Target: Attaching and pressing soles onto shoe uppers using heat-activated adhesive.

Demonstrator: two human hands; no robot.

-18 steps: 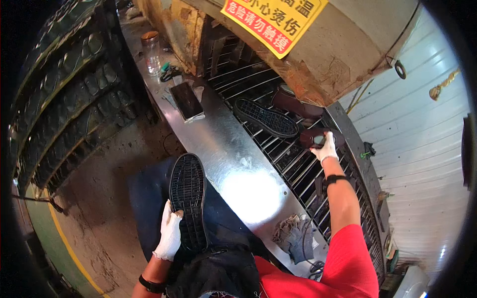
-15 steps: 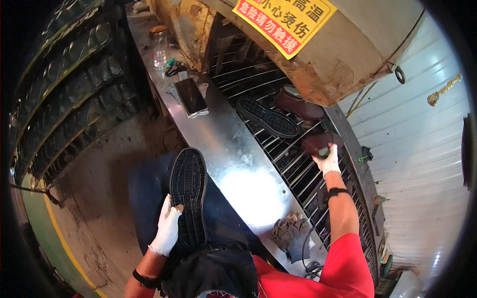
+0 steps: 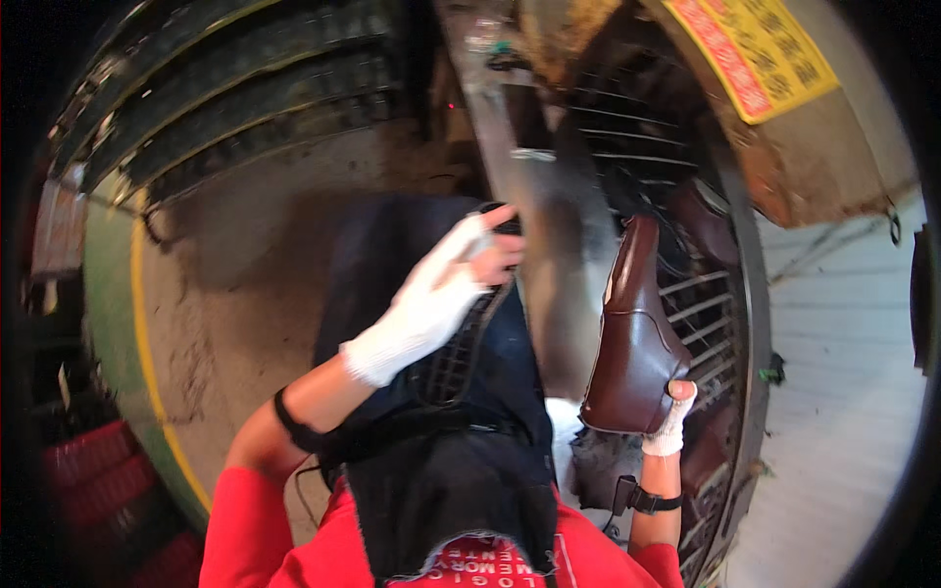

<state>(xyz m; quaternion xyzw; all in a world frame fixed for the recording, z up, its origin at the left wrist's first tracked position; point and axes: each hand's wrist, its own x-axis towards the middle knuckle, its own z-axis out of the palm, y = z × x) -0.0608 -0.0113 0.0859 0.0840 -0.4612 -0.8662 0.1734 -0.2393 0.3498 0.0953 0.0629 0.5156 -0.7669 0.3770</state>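
Note:
My left hand (image 3: 441, 284), in a white fingerless glove, lies across a black shoe sole (image 3: 446, 363) over my lap, its fingers closed about the sole's far part. The sole's ribbed face shows below the hand, and motion blurs it. My right hand (image 3: 676, 416), gloved likewise, grips a dark brown leather shoe upper (image 3: 637, 358) near one end. The thumb presses on the leather; the other fingers are hidden behind it. This upper hangs above the edge of the metal table (image 3: 564, 323), toe end pointing away from me.
Right of the table runs a barred rack (image 3: 701, 304) with another brown shoe upper (image 3: 701, 220) on it. A hood with a yellow and red label (image 3: 760, 54) overhangs its far end. Shelves of dark shoes (image 3: 255, 98) stand far left. A dark grey cloth (image 3: 603, 465) lies near my right wrist.
My right hand has brought the brown upper from the rack toward me, raised and turned. My left hand has moved across the sole toward its far end. The view has swung left.

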